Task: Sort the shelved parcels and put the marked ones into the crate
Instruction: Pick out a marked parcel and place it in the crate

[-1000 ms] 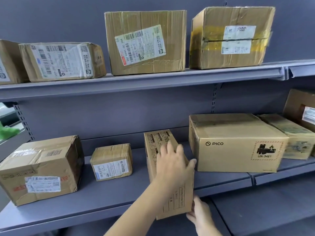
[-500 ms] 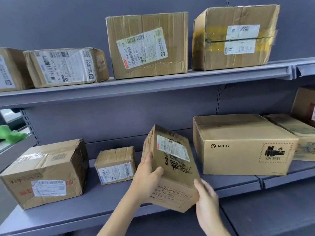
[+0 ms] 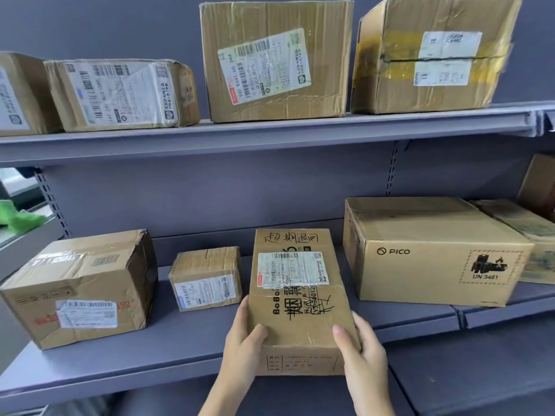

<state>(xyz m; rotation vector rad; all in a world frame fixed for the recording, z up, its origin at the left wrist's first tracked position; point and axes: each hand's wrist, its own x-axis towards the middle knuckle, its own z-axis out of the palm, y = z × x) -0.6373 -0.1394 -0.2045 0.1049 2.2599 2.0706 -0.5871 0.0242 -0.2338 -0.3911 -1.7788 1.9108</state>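
Cardboard parcel with handwritten marks (image 3: 295, 298) is gripped lower centre of frame. Left hand (image 3: 244, 346) and right hand (image 3: 362, 352) are curled round its sides, above the lower shelf (image 3: 120, 364).

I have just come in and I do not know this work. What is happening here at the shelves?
A person is checking parcels on grey shelves. The left hand and the right hand grip one narrow box by its sides, at the front of the lower shelf. Its top faces the camera, with a shipping label and black handwriting. Other boxes, one printed PICO, stand around. No crate is in view.
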